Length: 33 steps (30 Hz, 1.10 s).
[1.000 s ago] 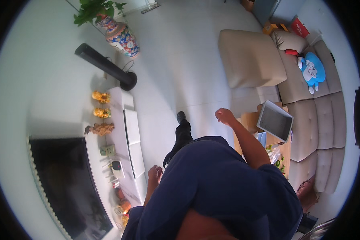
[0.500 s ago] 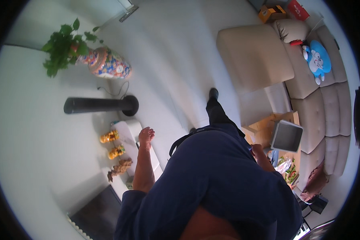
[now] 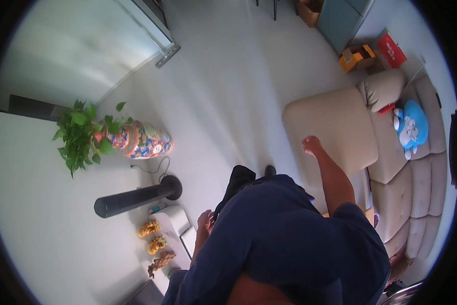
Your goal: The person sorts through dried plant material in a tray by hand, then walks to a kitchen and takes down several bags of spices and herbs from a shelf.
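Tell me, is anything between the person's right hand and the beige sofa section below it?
Nothing visible. The right hand hangs empty and loosely curled over the beige upholstered sofa section, with only bare cushion under it. The blue plush toy lies farther right, on the next cushion.

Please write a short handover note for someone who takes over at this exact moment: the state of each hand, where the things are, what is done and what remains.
Left hand: empty, fingers loosely curled, beside the hip, above the low white cabinet.
Right hand: empty, swung out in front of the beige cushioned sofa, touching nothing.
Things: three golden figurines stand on the cabinet; the black tower fan is beside it; the colourful painted vase with the green plant stands further along the wall. The blue plush toy lies on the sofa.
Done: nothing is picked up.
Left: both hands are free; the person stands mid-step on the pale floor.
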Tool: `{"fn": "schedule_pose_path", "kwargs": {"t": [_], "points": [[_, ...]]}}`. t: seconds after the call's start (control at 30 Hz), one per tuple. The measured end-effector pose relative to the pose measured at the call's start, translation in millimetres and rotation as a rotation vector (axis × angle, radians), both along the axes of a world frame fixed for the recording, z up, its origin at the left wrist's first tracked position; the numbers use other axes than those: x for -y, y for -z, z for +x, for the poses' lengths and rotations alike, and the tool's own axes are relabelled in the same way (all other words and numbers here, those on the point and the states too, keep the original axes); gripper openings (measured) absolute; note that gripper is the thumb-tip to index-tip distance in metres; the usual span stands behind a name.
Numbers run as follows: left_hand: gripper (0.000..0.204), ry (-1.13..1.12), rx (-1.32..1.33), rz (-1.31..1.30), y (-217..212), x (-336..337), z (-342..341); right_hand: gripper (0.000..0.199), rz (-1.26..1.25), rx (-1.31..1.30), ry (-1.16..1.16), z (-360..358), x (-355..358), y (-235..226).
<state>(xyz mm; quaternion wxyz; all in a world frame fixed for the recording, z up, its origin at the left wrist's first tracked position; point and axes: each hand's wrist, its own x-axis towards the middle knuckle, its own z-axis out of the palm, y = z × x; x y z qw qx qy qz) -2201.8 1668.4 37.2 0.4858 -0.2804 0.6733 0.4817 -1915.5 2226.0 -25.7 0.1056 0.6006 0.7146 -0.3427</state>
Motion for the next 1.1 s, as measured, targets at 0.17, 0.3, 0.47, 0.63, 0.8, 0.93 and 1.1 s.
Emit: {"fn": "schedule_pose_path", "kwargs": {"t": [0.17,0.3,0.47,0.63,0.8,0.93,1.1], "points": [[0.030,0.027,-0.113,-0.101,6.5,-87.5,-58.2,0.018,-0.044,-0.479,0.149,-141.9,-101.7,-61.7],[0.025,-0.003,-0.120,-0.053,12.2,-164.5,-141.6,0.017,-0.051,-0.360,-0.118,-184.4,-121.8,-32.7],[0.017,0.087,-0.069,0.051,20.7,-309.3,-259.9,0.031,-0.216,0.087,-0.486,-78.8,-108.1,52.8],[0.018,0.197,-0.191,0.149,11.2,-425.0,-419.3,0.011,-0.498,-0.122,1.037,-76.9,-85.8,35.7],[0.023,0.171,-0.352,0.227,-16.6,-554.4,-489.1,0.011,-0.552,-0.084,0.985,-155.5,-136.7,-5.4],[0.018,0.169,-0.205,0.246,21.8,-577.7,-523.4,0.013,-0.639,-0.060,0.521,-257.1,-249.2,12.5],[0.014,1.062,-0.790,-0.043,52.5,-532.8,-526.2,0.013,-0.669,-0.299,0.473,-416.1,-431.6,44.6]]}}
